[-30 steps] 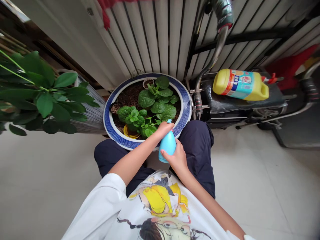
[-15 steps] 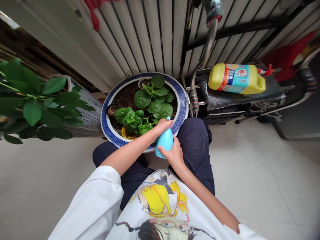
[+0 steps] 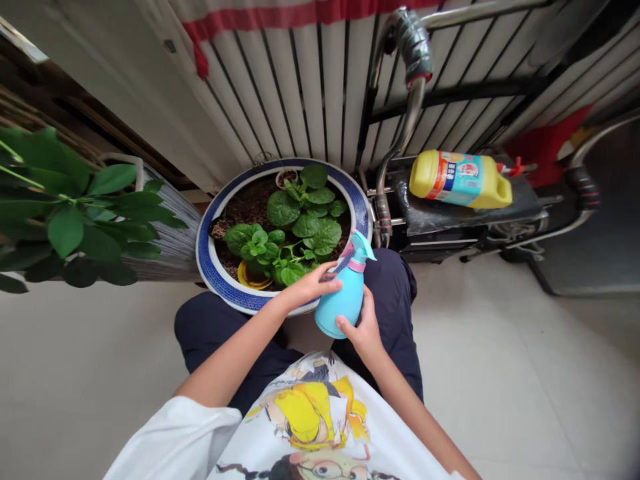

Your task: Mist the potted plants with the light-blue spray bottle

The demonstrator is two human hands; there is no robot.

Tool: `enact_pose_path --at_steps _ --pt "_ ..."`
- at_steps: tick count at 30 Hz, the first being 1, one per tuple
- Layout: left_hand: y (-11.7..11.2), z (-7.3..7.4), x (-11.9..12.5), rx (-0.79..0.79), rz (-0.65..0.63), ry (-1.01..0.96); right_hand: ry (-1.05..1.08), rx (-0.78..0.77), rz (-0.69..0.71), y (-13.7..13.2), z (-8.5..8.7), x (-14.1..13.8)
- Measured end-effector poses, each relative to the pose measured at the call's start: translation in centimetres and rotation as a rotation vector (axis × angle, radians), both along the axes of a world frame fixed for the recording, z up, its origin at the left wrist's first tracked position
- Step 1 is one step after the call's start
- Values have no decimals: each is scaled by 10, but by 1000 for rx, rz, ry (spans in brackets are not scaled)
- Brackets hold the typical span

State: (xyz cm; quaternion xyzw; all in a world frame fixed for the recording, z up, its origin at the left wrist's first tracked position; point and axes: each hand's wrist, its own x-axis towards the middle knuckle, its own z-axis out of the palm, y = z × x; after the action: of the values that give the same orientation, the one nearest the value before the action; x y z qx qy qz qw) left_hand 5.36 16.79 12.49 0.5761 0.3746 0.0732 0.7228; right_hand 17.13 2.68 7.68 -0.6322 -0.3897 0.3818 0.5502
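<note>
A light-blue spray bottle [image 3: 340,303] with a pink collar and a light-blue sprayer head stands tilted above my lap, its nozzle toward the right. My right hand [image 3: 367,330] is wrapped around its lower right side, thumb in front. At the bottle's upper left, my left hand [image 3: 315,281] has its fingers stretched out, with the thumb overlapping the bottle's edge. Just beyond is a round planter [image 3: 207,257] with a blue-patterned rim, holding soil and leafy green plants [image 3: 303,217]. A small yellow pot [image 3: 253,277] sits inside it.
A yellow jug [image 3: 457,179] with a colourful label lies on a dark seat of a metal-framed walker [image 3: 413,120] at the right. Another leafy plant [image 3: 75,220] stands at the left. A white slatted panel [image 3: 300,93] is behind the planter.
My left hand has come off the sprayer head, down to the bottle's left side. The bottle has moved slightly right and toward me, showing its whole head. The view has tilted up.
</note>
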Motion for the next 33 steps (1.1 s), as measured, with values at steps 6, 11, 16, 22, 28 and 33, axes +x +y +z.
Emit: enact_pose_path --at_steps 6,11,16,22,28,33 --pt "-66 -14 -36 106 12 -77 -41 3 5 -10 4 0" --pt "-75 -14 -45 160 73 -74 46 68 35 18 25 13" --pt "-58 -5 -49 283 -21 10 180 117 140 64 49 28" --pt "-19 -1 -37 510 -171 -37 315 232 -93 74 44 44" --pt "59 -30 27 1108 -201 340 349 185 -91 72 31 68" --pt "96 -48 46 1321 -127 534 308 55 -62 80 33 71"
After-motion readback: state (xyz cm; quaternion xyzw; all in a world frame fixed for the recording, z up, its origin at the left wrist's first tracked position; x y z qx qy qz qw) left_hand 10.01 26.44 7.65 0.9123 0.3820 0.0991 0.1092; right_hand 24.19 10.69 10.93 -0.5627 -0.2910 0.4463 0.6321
